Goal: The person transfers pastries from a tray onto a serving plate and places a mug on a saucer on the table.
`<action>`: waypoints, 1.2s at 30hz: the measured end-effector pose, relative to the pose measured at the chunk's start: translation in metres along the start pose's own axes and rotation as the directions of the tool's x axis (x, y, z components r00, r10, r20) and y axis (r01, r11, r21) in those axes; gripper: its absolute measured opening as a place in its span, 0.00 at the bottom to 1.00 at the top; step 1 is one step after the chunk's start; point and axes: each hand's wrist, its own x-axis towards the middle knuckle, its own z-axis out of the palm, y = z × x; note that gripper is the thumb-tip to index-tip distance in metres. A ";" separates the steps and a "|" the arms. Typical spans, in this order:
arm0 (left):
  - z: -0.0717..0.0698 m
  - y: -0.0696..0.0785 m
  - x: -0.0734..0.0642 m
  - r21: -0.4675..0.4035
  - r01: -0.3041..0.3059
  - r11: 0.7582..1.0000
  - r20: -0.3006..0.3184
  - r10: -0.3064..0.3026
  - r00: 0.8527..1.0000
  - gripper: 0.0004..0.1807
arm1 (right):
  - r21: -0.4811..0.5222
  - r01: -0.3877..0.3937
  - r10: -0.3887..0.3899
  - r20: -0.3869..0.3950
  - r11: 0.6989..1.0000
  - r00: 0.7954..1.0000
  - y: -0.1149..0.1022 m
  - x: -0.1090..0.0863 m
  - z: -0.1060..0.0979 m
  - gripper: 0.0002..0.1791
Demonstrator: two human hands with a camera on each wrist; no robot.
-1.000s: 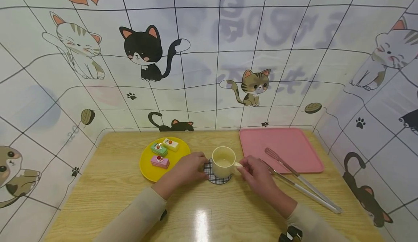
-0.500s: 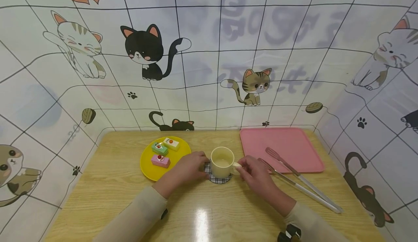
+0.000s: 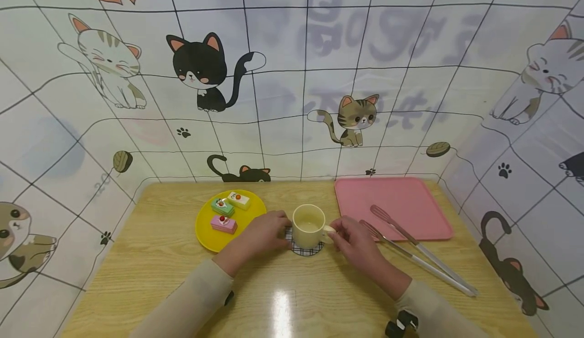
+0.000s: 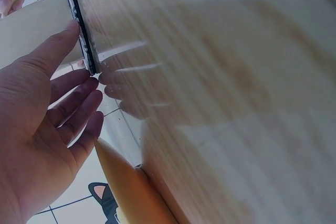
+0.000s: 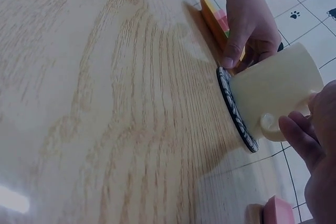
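A cream mug (image 3: 308, 226) stands upright on a round checked coaster (image 3: 304, 249), between my two hands. With thumb and fingertips my right hand (image 3: 357, 241) pinches the mug's handle (image 5: 270, 124). At the coaster's left side, the thumb and index finger of my left hand (image 3: 261, 234) hold its rim. The other fingers of that hand spread loosely behind, close to the yellow plate (image 3: 205, 239), as the left wrist view shows.
Several small toy cakes, including a pink one (image 3: 223, 224), lie on the yellow plate at left. A pink tray (image 3: 397, 198) lies at back right. Long metal tongs (image 3: 424, 257) rest partly on it. A cat-patterned sheet (image 3: 283, 74) encloses the table.
The mug has slid slightly left on the coaster, with my right hand still at its handle. My left hand and the coaster have stayed almost in place.
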 end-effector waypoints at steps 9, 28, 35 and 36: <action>0.001 -0.001 0.001 0.008 -0.007 1.000 -0.005 0.007 1.000 0.31 | 0.017 -0.054 0.054 0.016 0.998 0.998 -0.003 0.001 -0.001 0.04; -0.007 -0.012 -0.013 -0.040 0.025 0.999 -0.038 -0.026 0.999 0.33 | -0.204 0.030 -0.020 0.052 0.978 0.998 0.002 0.003 -0.031 0.13; -0.027 -0.027 -0.031 0.021 0.080 0.997 -0.146 -0.076 0.986 0.36 | -0.454 0.034 -0.022 0.032 0.891 0.999 0.016 0.006 -0.076 0.22; -0.031 -0.030 -0.034 0.041 0.085 0.996 -0.167 -0.077 0.983 0.37 | -0.482 0.036 -0.027 0.025 0.876 0.999 0.020 0.007 -0.082 0.24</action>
